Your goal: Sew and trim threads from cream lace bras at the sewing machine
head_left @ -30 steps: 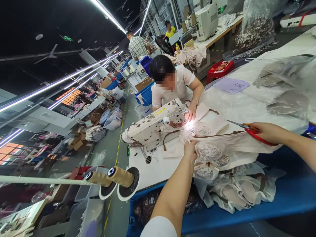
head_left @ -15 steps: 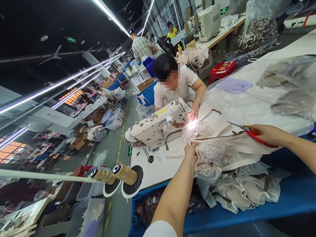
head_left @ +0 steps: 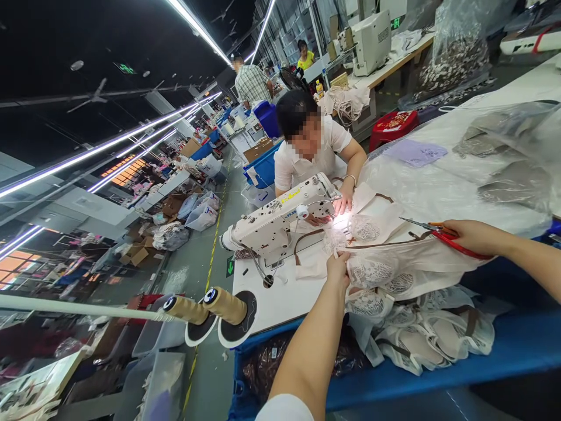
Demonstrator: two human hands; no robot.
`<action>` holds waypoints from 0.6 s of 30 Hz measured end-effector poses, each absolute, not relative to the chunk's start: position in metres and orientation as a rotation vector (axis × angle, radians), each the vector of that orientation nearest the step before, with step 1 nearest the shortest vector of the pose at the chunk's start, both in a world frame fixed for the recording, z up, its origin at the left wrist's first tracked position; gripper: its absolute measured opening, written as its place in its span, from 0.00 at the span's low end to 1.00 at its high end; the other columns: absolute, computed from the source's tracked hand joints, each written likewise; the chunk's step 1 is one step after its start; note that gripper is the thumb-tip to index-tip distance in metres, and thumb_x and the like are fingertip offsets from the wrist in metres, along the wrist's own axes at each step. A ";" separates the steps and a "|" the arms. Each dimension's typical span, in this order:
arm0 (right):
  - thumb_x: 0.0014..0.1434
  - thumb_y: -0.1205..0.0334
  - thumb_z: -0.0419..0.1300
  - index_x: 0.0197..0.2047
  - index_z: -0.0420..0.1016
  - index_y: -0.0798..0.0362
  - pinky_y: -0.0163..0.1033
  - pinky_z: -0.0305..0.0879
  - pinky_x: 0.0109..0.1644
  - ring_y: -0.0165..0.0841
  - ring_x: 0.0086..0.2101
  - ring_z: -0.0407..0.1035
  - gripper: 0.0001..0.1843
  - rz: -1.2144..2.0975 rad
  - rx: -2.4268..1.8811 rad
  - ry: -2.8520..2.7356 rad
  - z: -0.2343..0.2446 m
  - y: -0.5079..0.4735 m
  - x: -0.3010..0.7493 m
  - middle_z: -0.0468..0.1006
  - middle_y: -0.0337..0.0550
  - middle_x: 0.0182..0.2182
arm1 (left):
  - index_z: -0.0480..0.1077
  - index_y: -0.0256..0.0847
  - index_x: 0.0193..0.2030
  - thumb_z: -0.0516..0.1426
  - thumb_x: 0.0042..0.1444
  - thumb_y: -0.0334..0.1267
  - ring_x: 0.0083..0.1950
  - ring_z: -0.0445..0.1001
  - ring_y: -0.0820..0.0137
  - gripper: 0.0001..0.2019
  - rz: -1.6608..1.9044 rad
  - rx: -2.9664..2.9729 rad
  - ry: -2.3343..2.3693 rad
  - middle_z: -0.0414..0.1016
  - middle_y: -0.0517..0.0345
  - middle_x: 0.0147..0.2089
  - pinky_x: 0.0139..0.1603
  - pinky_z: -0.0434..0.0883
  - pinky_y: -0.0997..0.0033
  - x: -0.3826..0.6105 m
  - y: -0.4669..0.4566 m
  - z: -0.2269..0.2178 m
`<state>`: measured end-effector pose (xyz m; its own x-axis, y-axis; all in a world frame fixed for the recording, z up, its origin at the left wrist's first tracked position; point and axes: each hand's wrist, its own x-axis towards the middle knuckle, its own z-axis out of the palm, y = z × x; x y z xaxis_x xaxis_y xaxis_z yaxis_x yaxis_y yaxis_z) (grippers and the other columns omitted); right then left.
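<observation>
The left hand (head_left: 338,266) reaches forward over the white surface (head_left: 280,298) and pinches the edge of a cream lace garment (head_left: 385,266) between its fingers, just in front of the sewing machine (head_left: 280,219). The garment lies stretched across the surface between the two hands, with a brown strap (head_left: 385,242) running along its upper edge toward the right. The right hand (head_left: 471,237) is closed around the red handles of a pair of scissors (head_left: 438,234); the blades point left, just above the strap and the cloth, and I cannot tell whether they touch it.

Below the stretched garment, a heap of similar lace pieces (head_left: 421,333) spills over the near edge of the surface onto a blue bin (head_left: 504,351). Across the surface, a person in a pale shirt (head_left: 315,155) sits at the sewing machine with both hands near the lit needle area. Clear plastic bags (head_left: 504,152) lie on the surface to the right. Two tan thread cones (head_left: 210,307) stand in the foreground at the lower left. A red stool (head_left: 392,123) stands beyond the surface.
</observation>
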<state>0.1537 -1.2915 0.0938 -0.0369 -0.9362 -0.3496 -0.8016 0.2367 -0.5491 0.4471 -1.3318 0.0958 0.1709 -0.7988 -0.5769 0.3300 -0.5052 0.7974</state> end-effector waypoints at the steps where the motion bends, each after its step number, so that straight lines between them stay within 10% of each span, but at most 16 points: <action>1: 0.44 0.43 0.48 0.26 0.60 0.49 0.41 0.58 0.34 0.42 0.30 0.67 0.18 -0.249 -1.587 1.853 0.097 -1.292 0.155 0.74 0.48 0.26 | 0.62 0.38 0.20 0.67 0.28 0.30 0.23 0.66 0.73 0.16 -1.531 1.507 -0.484 0.64 0.64 0.19 0.28 0.67 0.72 0.448 -1.332 0.095; 18: 0.51 0.60 0.49 0.22 0.59 0.52 0.38 0.53 0.29 0.36 0.25 0.64 0.08 -0.067 -1.623 1.940 0.122 -1.314 0.145 0.70 0.44 0.21 | 0.62 0.35 0.24 0.57 0.54 0.30 0.24 0.62 0.78 0.10 -1.530 1.523 -0.700 0.62 0.67 0.21 0.31 0.65 0.75 0.426 -1.370 0.083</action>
